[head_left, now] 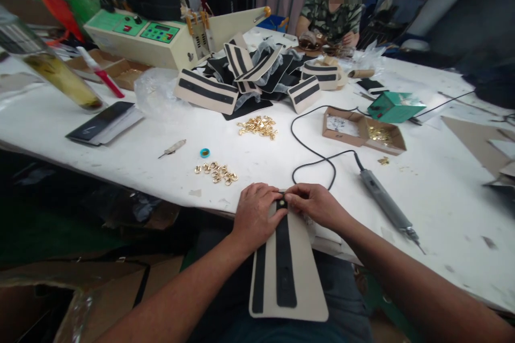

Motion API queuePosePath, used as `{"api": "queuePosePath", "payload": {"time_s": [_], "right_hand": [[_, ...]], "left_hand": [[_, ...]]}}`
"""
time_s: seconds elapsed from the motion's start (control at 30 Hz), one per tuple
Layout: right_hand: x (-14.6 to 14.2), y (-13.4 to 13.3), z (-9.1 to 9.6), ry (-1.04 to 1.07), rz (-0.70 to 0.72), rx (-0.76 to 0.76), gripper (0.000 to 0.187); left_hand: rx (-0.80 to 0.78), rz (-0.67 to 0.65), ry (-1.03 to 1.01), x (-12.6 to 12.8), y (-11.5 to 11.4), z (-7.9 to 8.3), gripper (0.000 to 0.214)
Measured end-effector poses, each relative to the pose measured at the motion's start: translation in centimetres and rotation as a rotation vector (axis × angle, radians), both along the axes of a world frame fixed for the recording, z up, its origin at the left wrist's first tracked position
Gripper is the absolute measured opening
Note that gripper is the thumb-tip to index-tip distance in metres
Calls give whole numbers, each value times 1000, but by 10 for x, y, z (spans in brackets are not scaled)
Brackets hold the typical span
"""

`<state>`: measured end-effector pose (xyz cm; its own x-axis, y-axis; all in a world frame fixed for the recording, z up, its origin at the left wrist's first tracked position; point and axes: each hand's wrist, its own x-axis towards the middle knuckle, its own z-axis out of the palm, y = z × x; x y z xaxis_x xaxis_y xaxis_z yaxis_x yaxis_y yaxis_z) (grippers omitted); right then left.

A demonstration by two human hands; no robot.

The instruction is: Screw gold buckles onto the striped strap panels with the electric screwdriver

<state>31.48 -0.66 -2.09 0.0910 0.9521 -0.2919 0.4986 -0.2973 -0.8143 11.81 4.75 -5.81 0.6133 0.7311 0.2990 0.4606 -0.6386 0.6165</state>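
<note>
A beige panel with black stripes [306,278] lies over my lap, its far end raised at the table edge. My left hand [255,214] grips that far end, the thumb pressed on the front by the middle black strip. At the tip of the strip shows a small round gold-coloured fitting [282,202]. My right hand [316,203] is closed in a pinch right beside this fitting; what its fingertips hold is hidden. Just beyond the hands lie several gold-coloured metal fittings [219,172] and a small blue ring-shaped container [205,153].
A grey corded electric screwdriver [384,198] rests at right, its cable looping across the table. Further back are a cardboard tray [364,131], a heap of gold parts [257,126], piled striped panels [207,91], a green box [394,105] and a machine [161,45]. A person [332,16] sits opposite.
</note>
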Motion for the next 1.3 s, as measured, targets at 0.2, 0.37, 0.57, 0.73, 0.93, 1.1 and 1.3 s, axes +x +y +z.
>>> {"api": "queuePosePath", "payload": {"time_s": [0.2,0.37,0.57,0.73,0.93,1.1,1.3], "right_hand": [[94,-52,8,-608,-344,323,39],[187,-94,6,-791,-459,-136,65],[205,-91,10,-652,-392,-145,34],[193,-92,35,-400,-402,-60,33],[147,-79,69,482,-677,366,30],[84,-45,83,642,-666,586,23],[7,-4,63,784,-583,692,36]], "left_hand": [[48,-2,23,4,7,0,23],[90,-19,44,7,11,-6,23],[106,-31,77,7,14,-9,24],[111,-27,69,6,14,-7,23],[78,-17,50,5,9,-3,22],[18,-5,20,3,2,4,24],[-13,8,11,2,0,1,26]]}}
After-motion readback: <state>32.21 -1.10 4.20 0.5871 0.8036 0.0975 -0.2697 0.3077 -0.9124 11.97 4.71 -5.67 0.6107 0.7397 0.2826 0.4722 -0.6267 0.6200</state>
